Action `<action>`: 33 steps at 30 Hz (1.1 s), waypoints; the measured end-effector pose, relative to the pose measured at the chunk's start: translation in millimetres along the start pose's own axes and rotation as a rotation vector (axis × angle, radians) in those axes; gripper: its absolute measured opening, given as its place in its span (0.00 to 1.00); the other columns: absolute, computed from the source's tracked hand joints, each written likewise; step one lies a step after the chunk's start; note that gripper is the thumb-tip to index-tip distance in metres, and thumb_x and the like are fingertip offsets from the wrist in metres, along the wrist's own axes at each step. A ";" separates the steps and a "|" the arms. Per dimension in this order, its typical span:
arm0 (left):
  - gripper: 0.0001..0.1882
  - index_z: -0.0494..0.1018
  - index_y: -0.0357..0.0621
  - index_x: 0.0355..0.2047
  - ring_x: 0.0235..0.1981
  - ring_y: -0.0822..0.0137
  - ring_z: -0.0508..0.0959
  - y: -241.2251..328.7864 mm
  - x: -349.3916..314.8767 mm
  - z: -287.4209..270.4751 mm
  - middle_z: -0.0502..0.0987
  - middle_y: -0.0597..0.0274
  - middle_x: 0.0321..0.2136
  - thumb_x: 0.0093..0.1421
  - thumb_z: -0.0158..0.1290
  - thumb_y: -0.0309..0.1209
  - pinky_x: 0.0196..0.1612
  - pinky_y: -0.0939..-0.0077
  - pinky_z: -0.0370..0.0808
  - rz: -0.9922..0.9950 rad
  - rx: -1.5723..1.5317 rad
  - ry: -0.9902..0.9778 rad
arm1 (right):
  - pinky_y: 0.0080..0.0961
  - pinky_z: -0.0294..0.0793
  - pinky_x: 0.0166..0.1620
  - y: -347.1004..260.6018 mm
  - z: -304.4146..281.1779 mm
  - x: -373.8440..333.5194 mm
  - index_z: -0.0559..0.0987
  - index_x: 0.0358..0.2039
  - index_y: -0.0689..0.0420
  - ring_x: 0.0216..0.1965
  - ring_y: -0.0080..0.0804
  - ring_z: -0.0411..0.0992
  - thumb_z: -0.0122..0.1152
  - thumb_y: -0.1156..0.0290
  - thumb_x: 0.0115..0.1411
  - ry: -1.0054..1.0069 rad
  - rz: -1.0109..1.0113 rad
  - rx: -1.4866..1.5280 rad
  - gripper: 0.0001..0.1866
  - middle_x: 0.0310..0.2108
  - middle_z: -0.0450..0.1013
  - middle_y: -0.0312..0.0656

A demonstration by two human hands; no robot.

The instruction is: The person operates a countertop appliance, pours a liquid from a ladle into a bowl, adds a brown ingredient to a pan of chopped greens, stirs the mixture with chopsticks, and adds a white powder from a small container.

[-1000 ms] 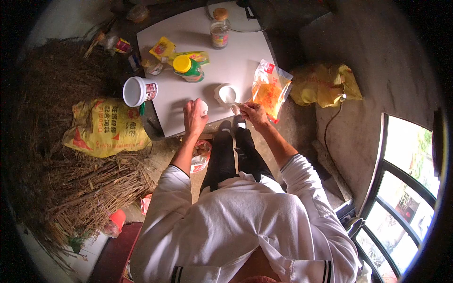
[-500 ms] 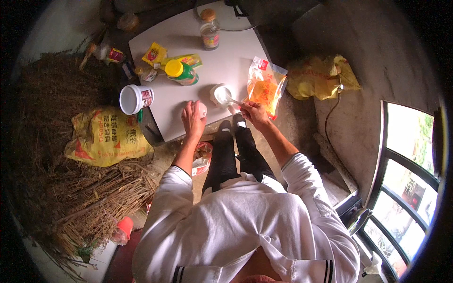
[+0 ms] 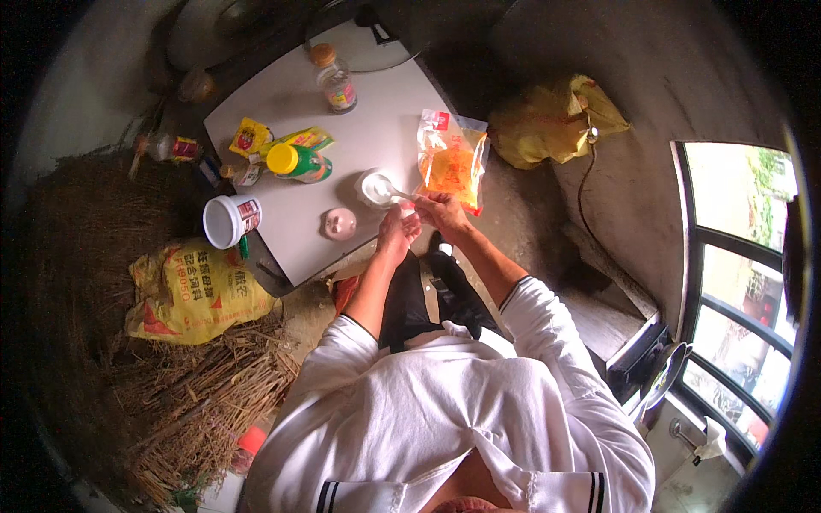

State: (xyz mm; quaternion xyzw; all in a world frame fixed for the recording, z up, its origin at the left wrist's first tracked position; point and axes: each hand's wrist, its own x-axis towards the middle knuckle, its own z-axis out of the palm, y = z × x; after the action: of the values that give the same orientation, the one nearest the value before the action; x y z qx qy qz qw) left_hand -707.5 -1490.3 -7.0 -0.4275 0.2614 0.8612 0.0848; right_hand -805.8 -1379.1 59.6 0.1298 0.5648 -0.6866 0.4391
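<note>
A white spoon [image 3: 398, 193] is pinched in my right hand [image 3: 442, 214], its bowl end inside a small white-rimmed jar [image 3: 374, 190] on the table. My left hand [image 3: 398, 233] is just below the jar, close beside my right fingers. Its fingers are loosely bent with the thumb apart, and nothing shows in them. To its left, a round pink lid [image 3: 339, 223] lies on the tabletop. A clear and orange plastic packet [image 3: 453, 162] lies right of the jar, beyond my right hand.
The white table [image 3: 376, 103] also bears a green bottle with a yellow cap [image 3: 298, 162], yellow packets [image 3: 251, 137] and a glass jar [image 3: 336, 85]. A white tub [image 3: 232, 221] stands at its left edge. Yellow sacks [image 3: 198, 289] and dry straw [image 3: 205, 385] lie around.
My left hand has let go of the pink lid, leaving it on the table, and has moved right beside the jar and spoon. The view has shifted slightly.
</note>
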 end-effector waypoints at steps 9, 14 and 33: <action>0.15 0.67 0.52 0.34 0.24 0.80 0.65 -20.6 -0.1 -24.9 0.64 0.76 0.26 0.72 0.44 0.48 0.22 0.85 0.61 0.270 0.258 0.124 | 0.16 0.65 0.29 -2.7 -15.2 -23.1 0.81 0.29 0.56 0.24 0.16 0.66 0.63 0.60 0.64 -0.009 -0.008 -0.026 0.13 0.24 0.71 0.28; 0.18 0.67 0.49 0.34 0.27 0.77 0.62 -24.0 -56.6 -15.2 0.62 0.74 0.27 0.73 0.41 0.48 0.28 0.78 0.62 0.288 0.745 0.134 | 0.17 0.71 0.30 -0.7 -50.6 -80.0 0.81 0.30 0.56 0.25 0.18 0.70 0.63 0.65 0.64 0.022 -0.130 0.114 0.09 0.24 0.73 0.30; 0.20 0.68 0.48 0.30 0.21 0.80 0.65 -358.7 -280.7 255.9 0.68 0.70 0.21 0.73 0.42 0.47 0.22 0.84 0.63 -0.183 1.497 -0.950 | 0.14 0.68 0.24 151.8 -338.9 -649.7 0.80 0.30 0.61 0.20 0.16 0.67 0.63 0.69 0.63 0.806 -0.663 0.702 0.09 0.22 0.71 0.34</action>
State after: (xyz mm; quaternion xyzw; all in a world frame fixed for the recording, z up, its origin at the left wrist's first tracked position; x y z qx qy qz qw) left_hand -577.9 -1030.2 204.0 0.1228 0.6576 0.5410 0.5098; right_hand -422.3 -777.6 286.0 0.3329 0.4370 -0.8278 -0.1135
